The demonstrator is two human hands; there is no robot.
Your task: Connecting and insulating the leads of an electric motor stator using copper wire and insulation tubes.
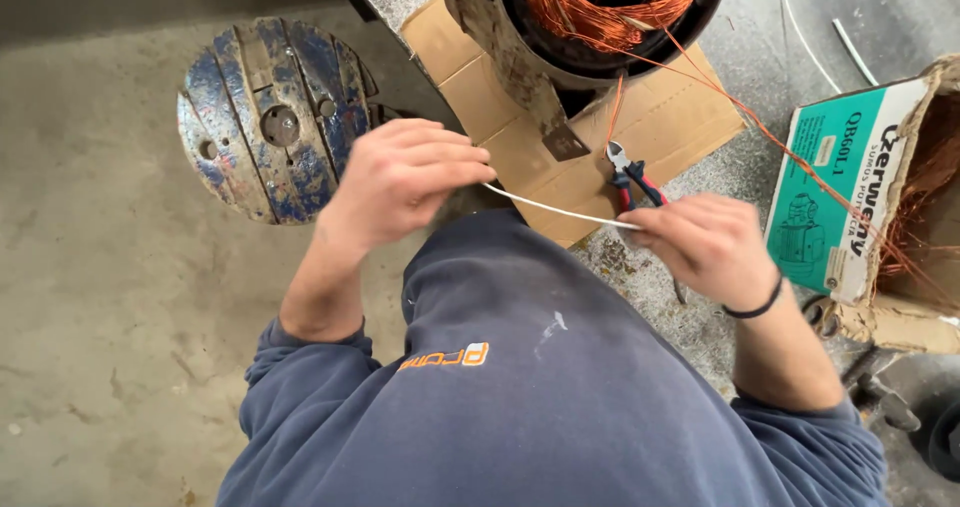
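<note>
My left hand (400,179) pinches one end of a thin white sleeve tube (560,210), and my right hand (705,242) pinches the other end, so the tube stretches between them above my knee. Red-and-blue handled cutters (630,177) lie on a flat piece of cardboard (665,117) just beyond my right hand. Above the cardboard stands a motor stator (610,7) with copper windings, and a loose copper wire (760,117) trails from it toward the right.
A round, worn blue wooden spool end (270,117) lies on the concrete floor to the left. A torn green-and-white carton (870,197) holding copper wire sits at the right. White tubes (850,47) lie on the floor at top right.
</note>
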